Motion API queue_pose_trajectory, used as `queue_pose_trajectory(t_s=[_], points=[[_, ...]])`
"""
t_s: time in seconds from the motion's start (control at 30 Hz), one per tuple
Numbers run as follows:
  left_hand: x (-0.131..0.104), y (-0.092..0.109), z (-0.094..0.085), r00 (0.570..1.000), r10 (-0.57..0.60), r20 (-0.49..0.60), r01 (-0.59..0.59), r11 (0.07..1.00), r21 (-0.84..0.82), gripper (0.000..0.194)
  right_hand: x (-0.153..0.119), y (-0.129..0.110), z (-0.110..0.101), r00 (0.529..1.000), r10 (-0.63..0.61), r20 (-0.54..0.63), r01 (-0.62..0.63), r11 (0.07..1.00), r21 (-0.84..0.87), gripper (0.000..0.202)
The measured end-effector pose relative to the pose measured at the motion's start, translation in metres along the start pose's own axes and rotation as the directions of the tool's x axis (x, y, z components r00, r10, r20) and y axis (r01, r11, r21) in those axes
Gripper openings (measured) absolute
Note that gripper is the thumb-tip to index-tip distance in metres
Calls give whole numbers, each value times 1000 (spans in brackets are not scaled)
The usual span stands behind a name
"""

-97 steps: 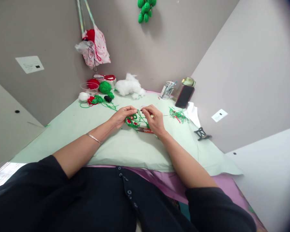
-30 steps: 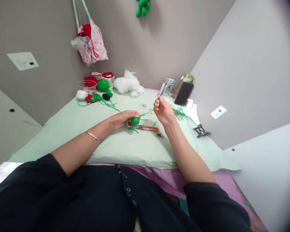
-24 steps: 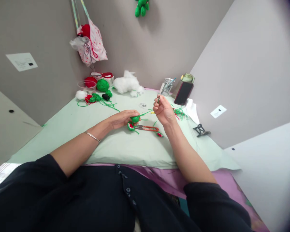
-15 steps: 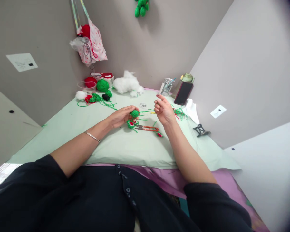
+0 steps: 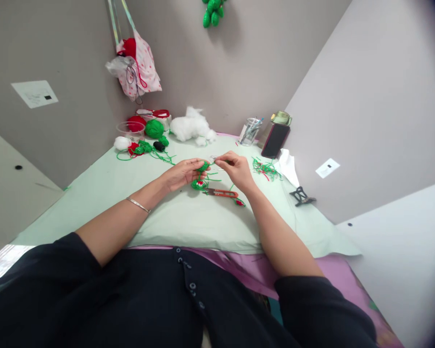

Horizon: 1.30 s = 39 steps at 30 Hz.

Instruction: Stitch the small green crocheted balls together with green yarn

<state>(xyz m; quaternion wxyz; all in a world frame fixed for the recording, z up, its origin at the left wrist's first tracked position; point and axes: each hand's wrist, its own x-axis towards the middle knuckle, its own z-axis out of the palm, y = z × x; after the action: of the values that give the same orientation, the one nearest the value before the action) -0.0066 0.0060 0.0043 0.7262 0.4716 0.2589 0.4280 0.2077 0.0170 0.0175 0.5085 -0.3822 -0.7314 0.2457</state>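
Note:
My left hand [image 5: 186,174] is closed around a small green crocheted piece [image 5: 203,166], with the fingers hiding part of it. Just to its right, my right hand [image 5: 237,169] pinches a green yarn strand [image 5: 212,163] that runs from the piece; whether a needle is also in that pinch I cannot tell. Below the left fingertips lies a green crocheted piece with red and white [image 5: 198,184]. Orange-handled thread snips [image 5: 223,193] rest beside it, close to a small red-and-green crocheted piece [image 5: 240,203].
Yarn scraps [image 5: 265,168] lie to the right, near a phone [image 5: 275,140] and a black claw clip [image 5: 302,196]. White stuffing [image 5: 192,126], a green yarn ball [image 5: 154,129] and a clear cup of pens [image 5: 250,131] stand along the back. A cloth bag [image 5: 141,67] hangs above.
My right hand has come down and left toward the crocheted piece, its fingers now pinched together. The yarn between the hands is much shorter. My left hand has barely moved.

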Motion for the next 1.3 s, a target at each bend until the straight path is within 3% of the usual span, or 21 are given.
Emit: queue_pose_trajectory(t_s=[0.1,0.17,0.3,0.43,0.63,0.93,1.03,1.17,1.3], points=[[1,0,-1,1000,6,-23,-6,1000,-1,16,4,3,-6,979,187,-75,-169,964,205,18],[1,-1,-3,1000,10,-29,-10,1000,-6,18,8,4,-10,951,297,-87,-241,887,395,22],[3,-1,-4,998,-9,-61,7,1000,-22,22,12,6,-18,891,447,-78,-280,678,680,22],[3,0,-2,996,-38,-83,36,999,-30,24,14,9,-24,842,522,-133,-247,594,766,24],[3,0,-1,994,-39,-102,33,998,-62,21,15,14,-28,819,518,-247,-175,635,752,13],[5,-1,-3,989,-5,-151,-6,997,-75,19,17,16,-33,791,541,-286,-169,642,748,8],[5,-1,-4,990,42,-138,-49,998,-47,20,17,14,-32,819,509,-263,-180,664,725,10],[2,1,-3,987,79,-142,-84,996,-31,18,14,8,-25,904,370,-213,-182,786,591,24],[1,1,-3,993,68,-94,-67,998,12,32,9,-1,-17,942,276,-189,-177,891,419,26]])
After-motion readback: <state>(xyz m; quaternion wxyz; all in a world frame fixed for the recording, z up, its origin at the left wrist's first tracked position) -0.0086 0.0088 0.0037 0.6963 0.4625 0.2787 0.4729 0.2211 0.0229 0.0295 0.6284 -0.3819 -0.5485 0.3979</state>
